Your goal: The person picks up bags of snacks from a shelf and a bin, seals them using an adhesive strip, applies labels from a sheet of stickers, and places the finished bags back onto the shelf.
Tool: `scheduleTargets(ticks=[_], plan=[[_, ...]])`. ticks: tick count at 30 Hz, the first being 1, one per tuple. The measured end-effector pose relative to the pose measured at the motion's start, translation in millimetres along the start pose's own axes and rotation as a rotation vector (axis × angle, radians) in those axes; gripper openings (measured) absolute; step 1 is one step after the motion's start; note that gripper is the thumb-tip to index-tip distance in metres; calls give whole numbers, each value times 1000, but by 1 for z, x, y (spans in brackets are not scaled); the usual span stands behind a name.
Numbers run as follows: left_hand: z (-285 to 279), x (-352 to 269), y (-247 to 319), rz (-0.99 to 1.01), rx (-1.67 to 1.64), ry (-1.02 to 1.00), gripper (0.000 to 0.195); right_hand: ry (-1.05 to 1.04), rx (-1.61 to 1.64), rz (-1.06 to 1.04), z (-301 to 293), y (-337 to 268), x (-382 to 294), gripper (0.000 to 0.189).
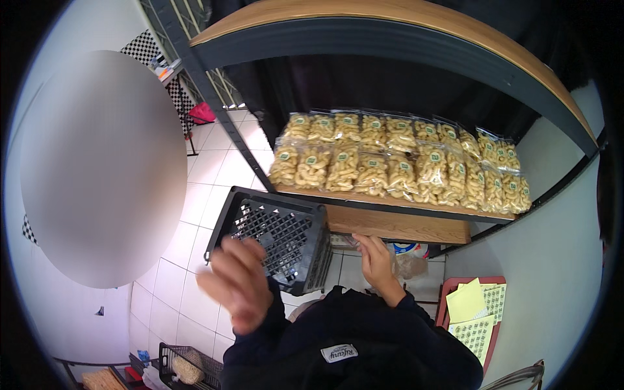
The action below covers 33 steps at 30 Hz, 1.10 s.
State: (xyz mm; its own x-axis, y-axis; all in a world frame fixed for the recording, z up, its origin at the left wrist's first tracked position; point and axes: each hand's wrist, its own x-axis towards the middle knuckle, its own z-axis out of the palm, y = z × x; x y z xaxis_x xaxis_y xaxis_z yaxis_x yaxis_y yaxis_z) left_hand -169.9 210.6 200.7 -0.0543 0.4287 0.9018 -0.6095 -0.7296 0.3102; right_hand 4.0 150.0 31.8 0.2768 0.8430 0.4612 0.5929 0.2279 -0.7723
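My left hand, blurred by motion, is raised over the near left side of a black plastic crate. Its fingers are loosely bent and apart, with nothing visible in them. The crate has a lattice bottom, and no goods show inside. My right hand is to the right of the crate, by the wooden board below the shelf. Its fingertips are close together; whether they pinch something thin and clear is not plain. Beyond both hands, clear bags of curled, pale yellow snacks stand in two rows on the shelf.
A dark metal upright bounds the rack's left side. To the right, a red tray holds sheets of round labels. Another black crate with a bag of snacks stands lower left. A blurred-out oval hides the left.
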Motion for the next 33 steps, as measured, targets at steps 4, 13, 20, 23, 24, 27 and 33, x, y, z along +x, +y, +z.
scheduleTargets(ticks=[4, 13, 20, 23, 24, 27, 33], plan=[[-3, 34, 45, 120, -467, -521, 10, -90, 26, 41, 31, -19, -6, 32], [-32, 37, 93, 115, -443, -521, 16, -268, 40, 257, 85, 2, -36, 46], [-53, 46, 104, 67, -211, -486, 15, -480, 157, 434, 97, 25, -31, 60], [-92, 31, 75, -113, 304, -324, 6, -484, 103, 461, 99, 40, -33, 61], [-107, 25, 70, -181, 555, -257, 8, -518, 90, 467, 108, 32, -29, 64], [-181, -18, 31, -449, 1188, -29, 20, -439, 126, 417, 127, 46, -42, 68], [-321, -126, -8, -863, 1415, 92, 35, -280, 23, 475, 149, 26, -47, 69]])
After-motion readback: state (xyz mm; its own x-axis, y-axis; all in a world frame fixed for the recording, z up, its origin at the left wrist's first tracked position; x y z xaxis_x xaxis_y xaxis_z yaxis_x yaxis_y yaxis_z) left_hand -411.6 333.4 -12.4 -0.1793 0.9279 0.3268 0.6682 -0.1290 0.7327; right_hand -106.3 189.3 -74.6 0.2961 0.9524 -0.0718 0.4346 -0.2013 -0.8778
